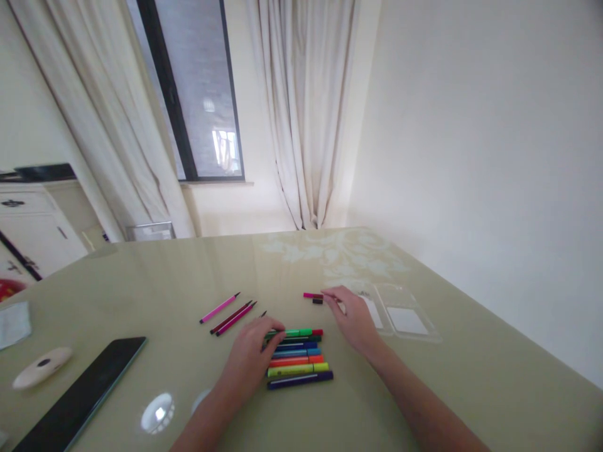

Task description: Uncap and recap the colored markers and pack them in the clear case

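Observation:
A row of capped felt-tip markers (pixel 296 362) in several colours lies side by side on the table. My left hand (pixel 249 351) is closed at the left end of the green marker (pixel 298 333) at the row's far side, thumb and forefinger around it. A dark pen tip (pixel 263 314) pokes out behind that hand. Farther right, my right hand (pixel 353 317) pinches at a pink marker cap (pixel 311 295); a dark cap (pixel 317 302) lies just below. To the left lie uncapped markers: a pink one (pixel 220 308) and two dark red ones (pixel 235 319).
An open clear plastic case (pixel 409 320) lies beyond my right hand. On the left are a black tablet-like slab (pixel 89 392), a white oval object (pixel 42 368) and a pale packet (pixel 14 324). The table (pixel 164 276) meets a wall on the right.

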`<state>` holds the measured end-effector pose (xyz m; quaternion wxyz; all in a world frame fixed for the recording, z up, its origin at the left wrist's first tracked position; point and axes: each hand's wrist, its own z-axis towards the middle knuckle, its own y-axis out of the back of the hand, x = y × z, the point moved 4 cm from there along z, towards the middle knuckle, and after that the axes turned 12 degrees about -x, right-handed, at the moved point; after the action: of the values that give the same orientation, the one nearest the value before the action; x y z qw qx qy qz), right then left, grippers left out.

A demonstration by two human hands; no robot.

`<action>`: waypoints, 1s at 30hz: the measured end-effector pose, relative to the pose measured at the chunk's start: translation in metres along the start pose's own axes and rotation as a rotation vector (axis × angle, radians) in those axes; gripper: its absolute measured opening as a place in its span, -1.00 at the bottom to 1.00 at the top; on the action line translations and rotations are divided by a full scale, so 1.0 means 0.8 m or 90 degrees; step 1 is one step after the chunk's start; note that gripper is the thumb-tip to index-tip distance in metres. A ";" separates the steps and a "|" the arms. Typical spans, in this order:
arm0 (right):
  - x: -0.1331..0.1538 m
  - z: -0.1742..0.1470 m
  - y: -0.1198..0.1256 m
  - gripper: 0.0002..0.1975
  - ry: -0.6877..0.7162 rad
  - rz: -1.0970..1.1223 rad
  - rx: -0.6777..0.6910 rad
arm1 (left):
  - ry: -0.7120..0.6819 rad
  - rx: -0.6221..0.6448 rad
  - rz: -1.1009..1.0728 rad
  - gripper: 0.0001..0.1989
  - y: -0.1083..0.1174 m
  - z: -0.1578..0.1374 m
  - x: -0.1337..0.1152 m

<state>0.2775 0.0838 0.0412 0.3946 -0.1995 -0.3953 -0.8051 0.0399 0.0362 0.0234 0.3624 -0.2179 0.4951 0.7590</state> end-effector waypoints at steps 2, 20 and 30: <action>-0.011 0.002 0.002 -0.73 0.044 -0.135 -0.006 | -0.014 0.035 0.000 -0.80 -0.005 -0.001 -0.001; -0.005 -0.010 -0.028 -0.85 0.100 -0.285 0.158 | 0.080 -0.124 0.214 -0.70 0.059 0.016 0.061; 0.012 -0.009 -0.020 -0.90 0.030 -0.003 0.131 | 0.019 -0.041 0.054 -0.76 0.017 0.006 0.021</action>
<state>0.2590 0.0793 0.0355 0.4205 -0.1381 -0.4671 -0.7655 0.0184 0.0431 0.0220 0.3152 -0.2194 0.4844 0.7861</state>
